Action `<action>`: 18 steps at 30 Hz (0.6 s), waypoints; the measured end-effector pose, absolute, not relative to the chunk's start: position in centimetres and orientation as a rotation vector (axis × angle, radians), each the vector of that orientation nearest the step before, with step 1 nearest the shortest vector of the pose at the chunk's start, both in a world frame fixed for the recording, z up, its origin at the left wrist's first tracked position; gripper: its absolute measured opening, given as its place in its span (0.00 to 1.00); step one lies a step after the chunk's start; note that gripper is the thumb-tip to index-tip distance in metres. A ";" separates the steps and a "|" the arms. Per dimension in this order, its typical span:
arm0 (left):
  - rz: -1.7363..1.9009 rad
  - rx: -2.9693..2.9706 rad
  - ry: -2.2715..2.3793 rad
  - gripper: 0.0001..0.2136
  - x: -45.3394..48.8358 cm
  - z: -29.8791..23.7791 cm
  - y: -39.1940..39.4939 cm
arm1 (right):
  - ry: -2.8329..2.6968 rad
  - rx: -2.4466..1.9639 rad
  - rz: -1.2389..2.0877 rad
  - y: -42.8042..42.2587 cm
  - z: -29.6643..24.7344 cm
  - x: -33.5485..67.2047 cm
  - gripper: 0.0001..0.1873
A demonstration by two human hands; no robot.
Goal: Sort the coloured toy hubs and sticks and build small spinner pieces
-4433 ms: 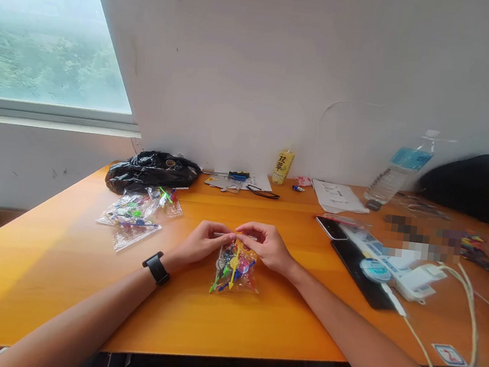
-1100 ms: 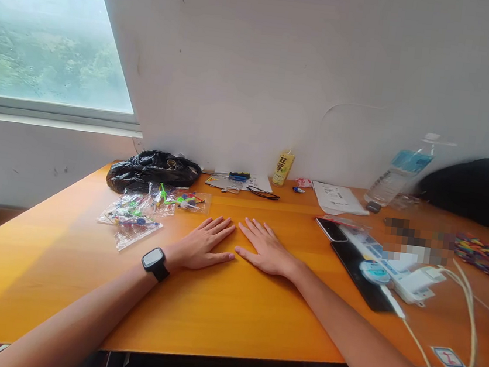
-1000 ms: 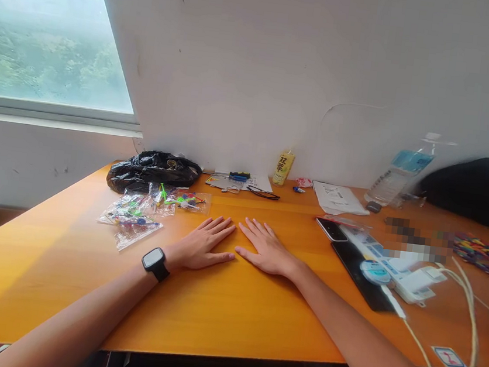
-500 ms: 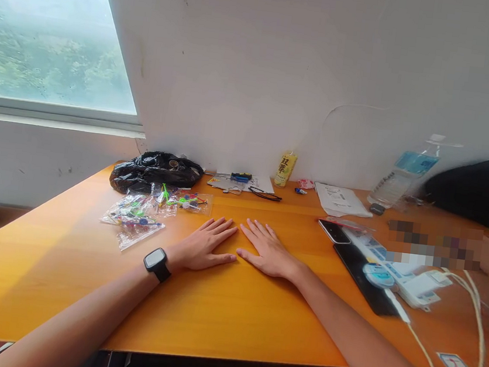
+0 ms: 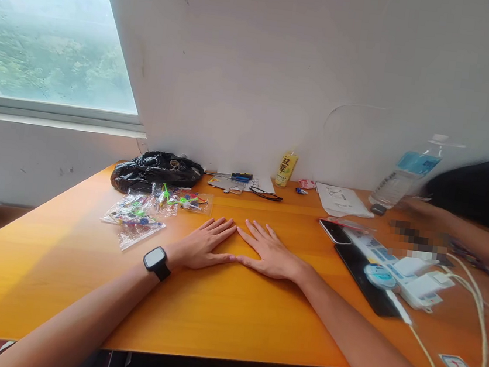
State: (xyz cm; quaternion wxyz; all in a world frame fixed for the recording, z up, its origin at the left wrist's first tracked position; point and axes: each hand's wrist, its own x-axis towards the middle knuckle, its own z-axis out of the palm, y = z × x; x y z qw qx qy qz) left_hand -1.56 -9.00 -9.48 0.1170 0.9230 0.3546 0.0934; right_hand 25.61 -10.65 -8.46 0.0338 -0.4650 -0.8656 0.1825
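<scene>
My left hand (image 5: 206, 244) lies flat on the wooden table (image 5: 193, 319), palm down with fingers spread, and a dark watch (image 5: 156, 260) is on that wrist. My right hand (image 5: 267, 251) rests flat beside it, fingers apart, holding nothing. The thumb tips of both hands meet or nearly meet. Left of my left hand are clear plastic bags (image 5: 137, 218) with small coloured parts inside, some green and blue. A black plastic bag (image 5: 157, 172) sits behind them.
At the back are a screwdriver (image 5: 240, 177), glasses (image 5: 265, 194), a yellow drink carton (image 5: 286, 169) and papers (image 5: 342, 200). To the right lie a phone (image 5: 335, 231), a power strip (image 5: 417, 294) with cables and a water bottle (image 5: 404, 172). Another person's arm (image 5: 465, 223) reaches in there.
My right hand has shifted slightly left, bringing its thumb to the left one. The other person's arm has moved farther over the table, towards the bottle. My left hand stays put.
</scene>
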 end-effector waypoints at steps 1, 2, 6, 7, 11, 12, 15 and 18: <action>0.279 2.703 1.032 0.41 -1.6 -9.4 -9.0 | -2.664 -1.426 0.570 -10.7 -8.5 25.7 0.50; 0.292 2.706 1.025 0.41 -1.6 -9.4 -8.9 | -2.662 -1.422 0.575 -10.7 -8.5 25.7 0.50; 0.320 2.705 1.018 0.41 -1.7 -9.5 -8.8 | -2.634 -1.414 0.577 -10.6 -8.8 25.8 0.51; 0.316 2.704 1.019 0.41 -1.7 -9.6 -8.8 | -2.628 -1.409 0.576 -10.6 -8.8 25.8 0.51; 0.323 2.704 1.018 0.40 -1.7 -9.7 -8.8 | -2.619 -1.386 0.573 -10.5 -8.9 25.8 0.50; 0.325 2.702 1.020 0.40 -1.7 -9.7 -8.8 | -2.620 -1.386 0.574 -10.5 -8.9 25.8 0.50; 0.335 2.697 1.024 0.40 -1.7 -9.6 -8.9 | -2.623 -1.396 0.576 -10.6 -8.8 25.7 0.50; 0.375 2.693 1.009 0.39 -1.6 -9.3 -9.0 | -2.627 -1.399 0.576 -10.6 -8.7 25.7 0.50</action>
